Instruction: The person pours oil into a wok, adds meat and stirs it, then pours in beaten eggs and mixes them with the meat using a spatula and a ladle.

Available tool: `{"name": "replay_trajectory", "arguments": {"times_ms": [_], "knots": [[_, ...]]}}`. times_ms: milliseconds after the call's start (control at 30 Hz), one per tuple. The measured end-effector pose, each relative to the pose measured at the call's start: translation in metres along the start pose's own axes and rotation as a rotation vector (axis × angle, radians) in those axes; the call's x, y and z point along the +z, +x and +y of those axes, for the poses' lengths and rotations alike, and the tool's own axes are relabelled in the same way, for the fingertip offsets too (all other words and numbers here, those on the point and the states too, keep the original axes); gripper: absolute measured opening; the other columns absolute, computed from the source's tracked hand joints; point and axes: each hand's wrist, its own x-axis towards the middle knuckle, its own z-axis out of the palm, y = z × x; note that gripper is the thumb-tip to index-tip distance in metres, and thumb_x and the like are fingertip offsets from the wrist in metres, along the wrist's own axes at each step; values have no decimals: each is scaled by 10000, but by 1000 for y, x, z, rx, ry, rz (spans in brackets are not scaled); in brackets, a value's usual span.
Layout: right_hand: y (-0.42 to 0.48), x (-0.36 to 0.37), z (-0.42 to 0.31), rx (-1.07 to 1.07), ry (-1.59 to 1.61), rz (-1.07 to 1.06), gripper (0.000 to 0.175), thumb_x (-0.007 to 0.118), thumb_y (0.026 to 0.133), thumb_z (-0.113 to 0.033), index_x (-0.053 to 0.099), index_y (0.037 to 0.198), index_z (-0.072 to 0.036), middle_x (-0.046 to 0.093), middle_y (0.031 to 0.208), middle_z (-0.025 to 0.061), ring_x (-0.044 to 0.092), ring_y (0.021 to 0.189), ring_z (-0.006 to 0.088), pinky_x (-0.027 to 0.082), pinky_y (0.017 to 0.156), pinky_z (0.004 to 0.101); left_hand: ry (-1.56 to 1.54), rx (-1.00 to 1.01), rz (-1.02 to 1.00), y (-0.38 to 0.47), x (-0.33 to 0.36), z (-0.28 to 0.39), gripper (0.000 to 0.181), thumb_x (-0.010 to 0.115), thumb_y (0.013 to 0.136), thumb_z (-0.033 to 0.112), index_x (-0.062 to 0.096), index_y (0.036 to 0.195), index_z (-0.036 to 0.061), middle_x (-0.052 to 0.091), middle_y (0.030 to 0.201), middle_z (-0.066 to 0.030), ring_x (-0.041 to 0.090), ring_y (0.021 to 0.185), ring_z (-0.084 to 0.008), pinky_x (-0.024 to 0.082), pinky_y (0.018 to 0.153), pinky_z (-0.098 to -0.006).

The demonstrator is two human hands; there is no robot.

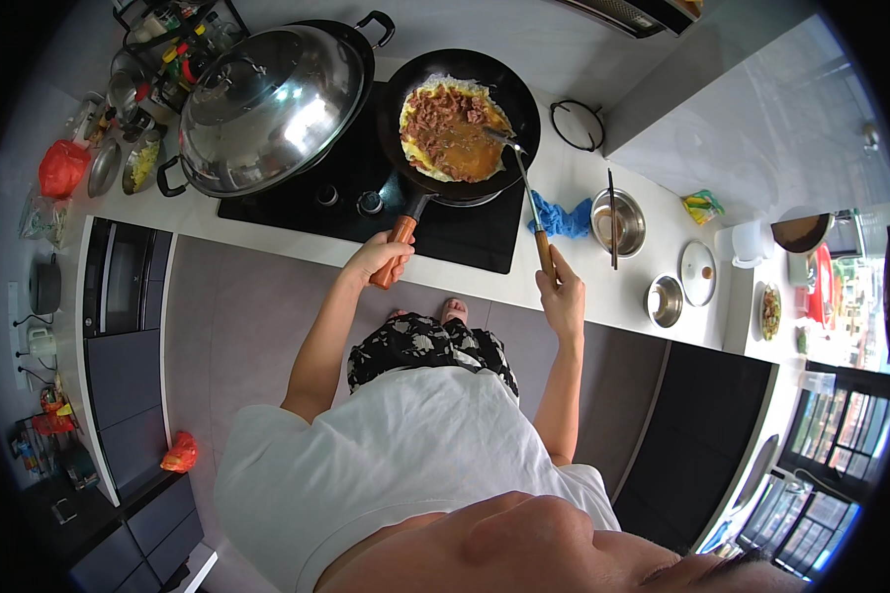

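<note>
My left hand [380,258] is closed around the wooden handle [394,252] of a black frying pan [519,96] on the right side of the stove. Inside the pan lies an egg sheet [456,130] with browned meat pieces and runny yellow liquid on top. My right hand [564,289] grips the wooden handle of a metal spatula [530,189]. The spatula's head rests at the right edge of the egg, and how far it reaches under is unclear.
Left of the pan stands a large wok with a domed metal lid [274,111]. A blue cloth [560,215], a metal bowl [618,222] with chopsticks across it, a smaller bowl [664,300], a lid [698,273] and a black ring stand [577,126] lie to the right.
</note>
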Motion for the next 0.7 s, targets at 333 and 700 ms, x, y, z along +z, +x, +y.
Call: {"name": "replay_trajectory", "arguments": {"times_ms": [333,700], "knots": [[-6,-3,0,-8,14,9,501,607,820,-89,556,1301,43,627,773,164,577,672,155,477,653,296,10,7,-4,2,-3,-3,289,665,840,134,486,1058,72,519,672,-7,497,440,-108,405,393,-259],[-9,-4,-3,-29,3,17,497,608,820,-90,559,1296,43,638,779,171,591,679,161,483,662,301,19,8,-12,4,-5,-5,292,671,830,145,491,1047,68,519,668,-3,501,450,-112,405,397,-267]]}}
